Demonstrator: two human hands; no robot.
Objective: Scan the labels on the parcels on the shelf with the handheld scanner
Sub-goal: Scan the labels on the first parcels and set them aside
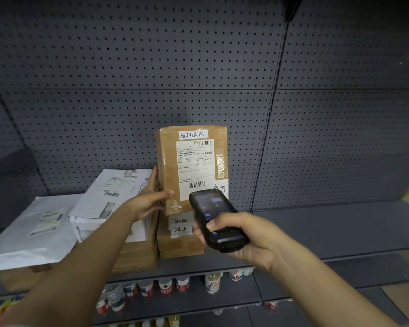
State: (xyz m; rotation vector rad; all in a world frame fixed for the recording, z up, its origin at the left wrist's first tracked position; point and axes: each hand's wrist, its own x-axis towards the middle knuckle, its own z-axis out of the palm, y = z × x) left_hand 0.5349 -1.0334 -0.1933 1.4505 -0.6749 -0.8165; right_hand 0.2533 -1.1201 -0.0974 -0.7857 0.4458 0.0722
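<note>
**Scanning the upright parcel, label square to the reader**

Propping up a brown cardboard parcel, the left hand is seen at about nine o'clock of the box, thumb laid across its lower front corner and fingers wrapped round the left edge. The box is held upright on top of a lower brown carton, its shipping label turned toward the camera. At roughly five o'clock from that label, the handheld scanner is gripped by the right hand, fingers curled round the body, thumb resting near the keypad; its lit screen faces up, and its head is aimed at the lower barcode, just beside it but apart from the card.

To do this step well, the box should be kept still and the label kept flat to the reader, since glossy tape nearby looks likely to throw glare. The scanner's nose is best tilted slightly rather than pointed dead-on, and only one barcode should be covered by the beam, as a second code sits at twelve o'clock on the same label. The thumb on the box is clear of the code and should be kept so.

Off at nine o'clock, white mailer bags and a white box lie on the grey shelf, probably awaiting their turn.
</note>
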